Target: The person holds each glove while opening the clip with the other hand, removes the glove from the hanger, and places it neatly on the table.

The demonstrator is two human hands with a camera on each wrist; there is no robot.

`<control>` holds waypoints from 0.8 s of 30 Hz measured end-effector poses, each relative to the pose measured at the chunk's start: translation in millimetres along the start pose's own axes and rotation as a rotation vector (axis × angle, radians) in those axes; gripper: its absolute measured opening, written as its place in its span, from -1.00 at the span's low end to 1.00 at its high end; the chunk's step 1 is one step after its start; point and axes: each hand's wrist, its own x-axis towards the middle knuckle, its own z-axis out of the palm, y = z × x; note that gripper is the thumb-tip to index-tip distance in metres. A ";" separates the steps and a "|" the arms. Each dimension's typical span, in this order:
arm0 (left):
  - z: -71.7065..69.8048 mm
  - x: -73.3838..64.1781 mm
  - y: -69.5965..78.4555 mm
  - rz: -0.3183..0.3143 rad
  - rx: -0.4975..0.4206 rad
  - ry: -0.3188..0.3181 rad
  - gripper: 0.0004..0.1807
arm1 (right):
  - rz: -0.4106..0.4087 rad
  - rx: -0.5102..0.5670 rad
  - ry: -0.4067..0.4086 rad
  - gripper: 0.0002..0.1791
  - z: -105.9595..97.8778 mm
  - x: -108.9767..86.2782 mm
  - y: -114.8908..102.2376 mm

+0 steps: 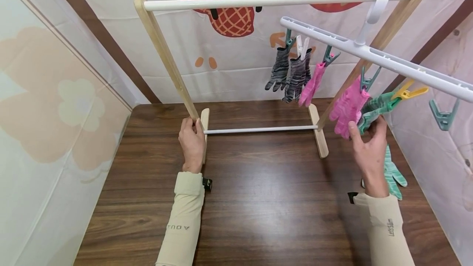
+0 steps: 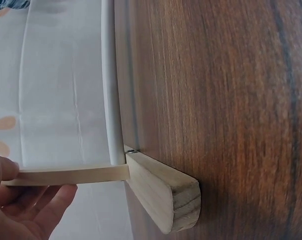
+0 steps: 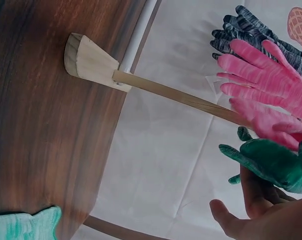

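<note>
My left hand [image 1: 192,141] grips the left wooden post [image 1: 166,60] of a drying rack low down, thumb on one side and fingers on the other. Under the hanging green glove [image 1: 377,112], my right hand [image 1: 371,151] touches it with the fingers while the thumb stands apart. A yellow clothespin [image 1: 410,92] holds that glove on a white clip hanger [image 1: 332,38], hooked over the rack's top bar [image 1: 258,1]. Beside it hang pink gloves [image 1: 349,106] and grey-black striped gloves [image 1: 278,71], each clipped up. In the right wrist view the green glove [image 3: 275,160] partly hides my fingers.
Another green glove [image 1: 394,173] lies on the brown wooden table [image 1: 258,200] at the right. An unused teal clothespin [image 1: 444,115] hangs at the hanger's near end. Low between the rack's feet runs a white bar [image 1: 258,129]. A printed cloth [image 1: 122,44] stands behind.
</note>
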 end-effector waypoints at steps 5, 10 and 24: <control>-1.3 0.6 1.5 0.002 -0.008 0.003 -0.68 | -0.056 0.036 0.017 -0.39 -2.0 1.5 -6.8; -1.0 -0.1 0.9 -0.003 -0.005 -0.003 -0.68 | -0.037 0.001 0.037 -0.51 -3.8 -1.3 -11.3; -1.7 0.3 0.5 0.003 -0.019 -0.019 -0.68 | 0.029 -0.113 0.090 -0.71 -6.1 -7.9 -6.2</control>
